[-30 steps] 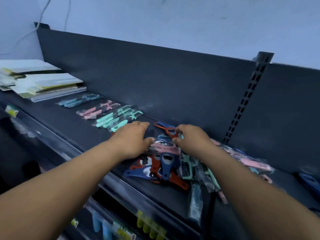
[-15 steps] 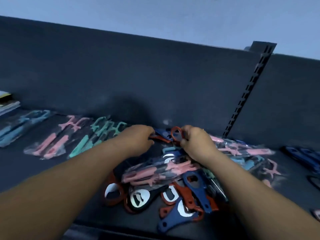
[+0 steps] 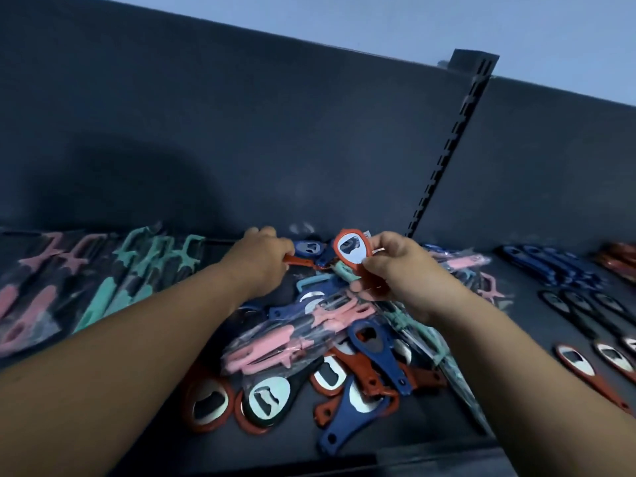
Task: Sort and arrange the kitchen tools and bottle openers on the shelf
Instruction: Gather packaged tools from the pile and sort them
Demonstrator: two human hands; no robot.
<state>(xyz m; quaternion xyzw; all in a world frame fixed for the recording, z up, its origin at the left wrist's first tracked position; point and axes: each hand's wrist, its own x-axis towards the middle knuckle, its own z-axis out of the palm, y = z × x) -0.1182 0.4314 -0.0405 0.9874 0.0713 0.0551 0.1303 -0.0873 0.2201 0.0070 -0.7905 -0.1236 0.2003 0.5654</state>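
A mixed heap (image 3: 330,342) of red, blue and black bottle openers and bagged pink and teal tools lies on the dark shelf (image 3: 516,401). My right hand (image 3: 402,266) pinches a red bottle opener (image 3: 352,249) and holds it upright above the back of the heap. My left hand (image 3: 258,259) grips the handle of another red opener (image 3: 299,261) that lies at the heap's far edge, next to a blue opener (image 3: 309,247).
Bagged pink tools (image 3: 31,297) and teal tools (image 3: 137,270) lie in rows at the left. At the right lie rows of blue openers (image 3: 550,266), black openers (image 3: 581,308) and red openers (image 3: 592,373). The shelf's back panel (image 3: 309,149) rises close behind my hands.
My right hand has lifted the red opener up out of the heap. My left hand has closed on another red opener's handle. The view has moved closer and to the right.
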